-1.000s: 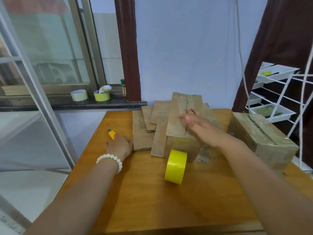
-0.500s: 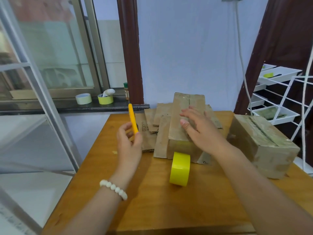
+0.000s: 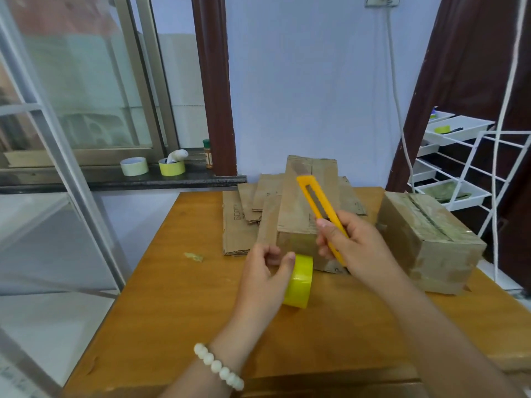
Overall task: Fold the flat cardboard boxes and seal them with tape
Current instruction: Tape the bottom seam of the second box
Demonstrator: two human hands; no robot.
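Head view, looking down at a wooden worktop [image 3: 172, 311] where a partly taped cardboard box [image 3: 296, 225] sits in the middle on a spread of flat cardboard blanks [image 3: 238, 225]. A second box, already taped shut [image 3: 425, 242], stands well apart near the right edge. The right hand [image 3: 362, 248] grips a yellow utility knife [image 3: 319, 208] by its lower half. The knife's long axis slants from that hand up and away to the left, so its far end hangs over the top of the middle box; a short grey blade seems to show there, though it is blurred. A yellow tape roll [image 3: 298, 282] stands on edge on the worktop, just beside the box's near face and below and to the left of the knife. The left hand [image 3: 264, 274], a white bead bracelet on its wrist, is at the roll with the thumb tip on its upper rim and the fingers curled beside it — whether they actually grip the roll or a strand of tape cannot be told. The next move likely turns on the narrow gap between roll and box. The knife hand is the nearer one and would have to swing the blade down and leftward into that gap, close to the left thumb — a risk.
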